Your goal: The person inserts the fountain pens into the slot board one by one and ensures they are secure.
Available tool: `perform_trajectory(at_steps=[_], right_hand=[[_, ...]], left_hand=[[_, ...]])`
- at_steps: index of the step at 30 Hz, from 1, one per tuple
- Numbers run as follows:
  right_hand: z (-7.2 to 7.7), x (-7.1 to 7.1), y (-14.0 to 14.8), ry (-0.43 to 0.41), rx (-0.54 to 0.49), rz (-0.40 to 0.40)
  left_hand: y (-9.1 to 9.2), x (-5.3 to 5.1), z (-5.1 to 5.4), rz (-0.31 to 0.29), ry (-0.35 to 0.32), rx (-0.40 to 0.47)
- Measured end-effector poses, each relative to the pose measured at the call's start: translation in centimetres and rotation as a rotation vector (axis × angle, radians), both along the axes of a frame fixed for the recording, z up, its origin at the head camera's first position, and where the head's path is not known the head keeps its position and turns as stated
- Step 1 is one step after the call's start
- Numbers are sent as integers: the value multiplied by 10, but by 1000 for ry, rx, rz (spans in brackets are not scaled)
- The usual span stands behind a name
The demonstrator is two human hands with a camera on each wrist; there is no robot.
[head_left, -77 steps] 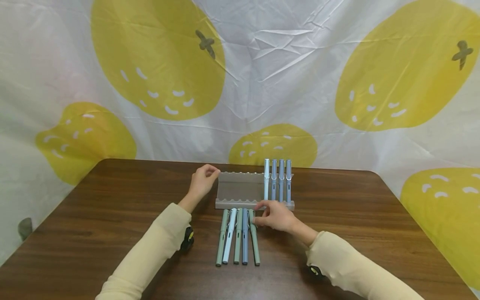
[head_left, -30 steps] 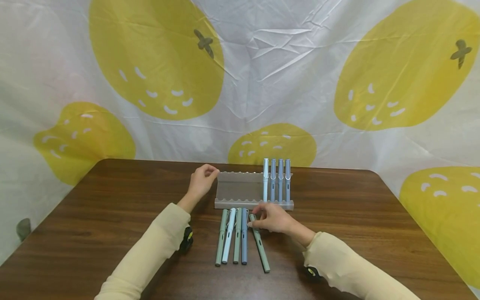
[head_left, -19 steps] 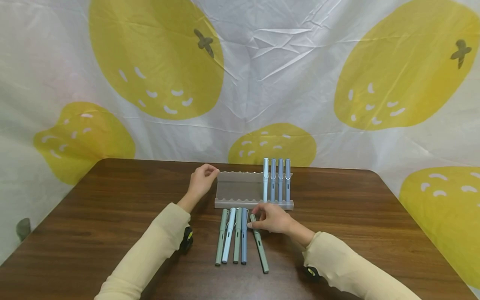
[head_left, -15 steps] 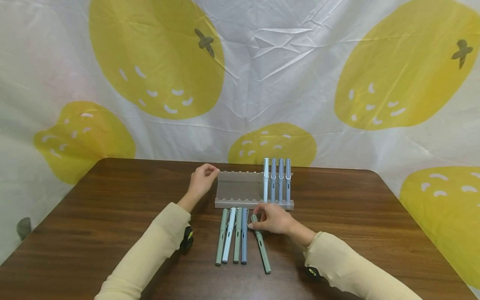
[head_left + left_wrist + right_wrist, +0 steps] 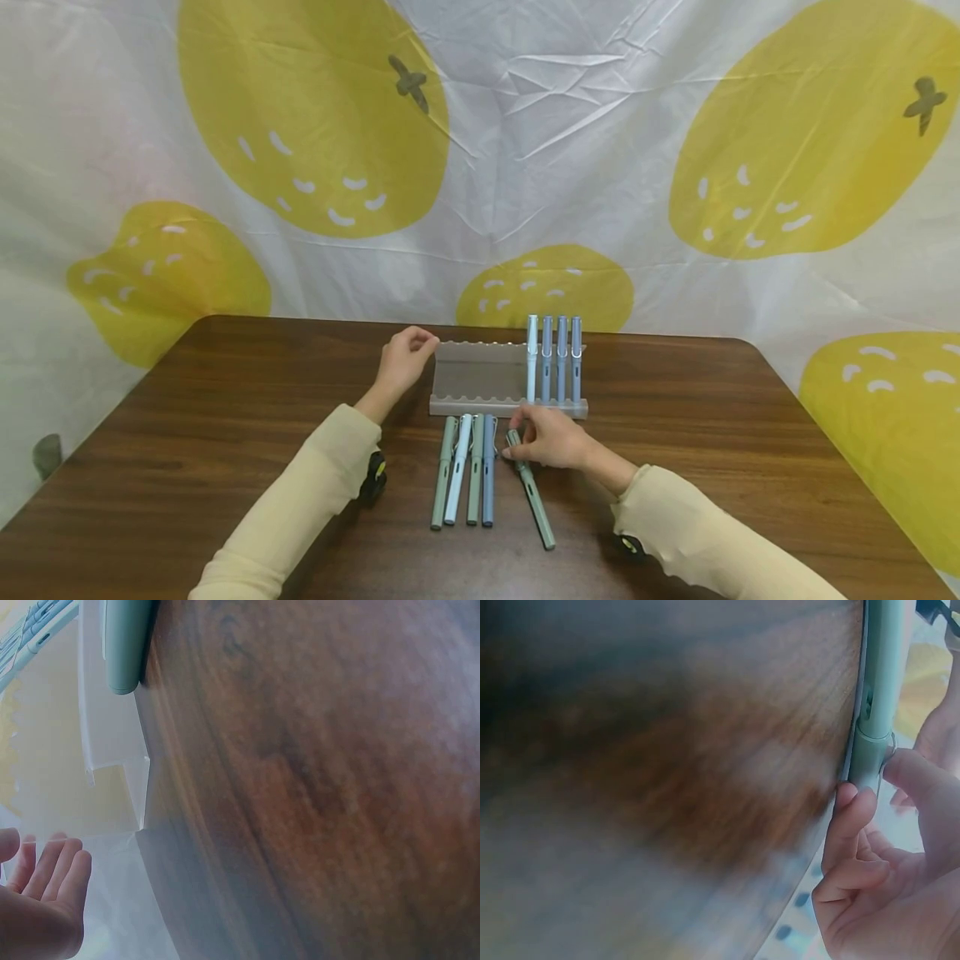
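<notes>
My right hand (image 5: 551, 437) pinches the cap end of a green pen (image 5: 536, 500), which slants on the table toward the lower right. In the right wrist view, thumb and fingers of the right hand (image 5: 885, 877) are on the cap of the green pen (image 5: 885, 675). My left hand (image 5: 403, 360) pinches the upper left corner of a clear rack (image 5: 480, 375). Four slots' worth of detail aside, several blue pens (image 5: 562, 358) stand in the rack's right part. In the left wrist view the left hand (image 5: 49, 900) is beside the rack (image 5: 112, 750).
Left of the held pen, several pens lie side by side before the rack: a green pen (image 5: 442, 483), a light blue pen (image 5: 457, 479), another green one and a blue pen (image 5: 489, 483). Behind the wooden table (image 5: 225, 400) hangs a patterned cloth (image 5: 510, 183).
The rightmost green pen has come away from the row, its lower end swinging to the right. My right hand has moved slightly down and now pinches its cap. The left hand stays at the rack.
</notes>
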State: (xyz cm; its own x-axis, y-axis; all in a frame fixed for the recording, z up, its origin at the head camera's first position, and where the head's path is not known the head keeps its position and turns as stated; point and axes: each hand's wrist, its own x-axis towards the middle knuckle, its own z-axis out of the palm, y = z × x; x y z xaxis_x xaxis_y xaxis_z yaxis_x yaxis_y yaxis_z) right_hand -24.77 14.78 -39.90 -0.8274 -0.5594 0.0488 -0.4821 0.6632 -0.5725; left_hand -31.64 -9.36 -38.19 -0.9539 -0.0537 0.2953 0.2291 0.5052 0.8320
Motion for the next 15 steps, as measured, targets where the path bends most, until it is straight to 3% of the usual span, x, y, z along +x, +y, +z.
perform_trajectory(at_steps=[4,15], right_hand=[[0,0,1,-3,-30,7],[0,-2,7,-118,-170,-24]], left_hand=[[0,0,0,-3,1,-2],[0,0,-1,-3,-21,16]])
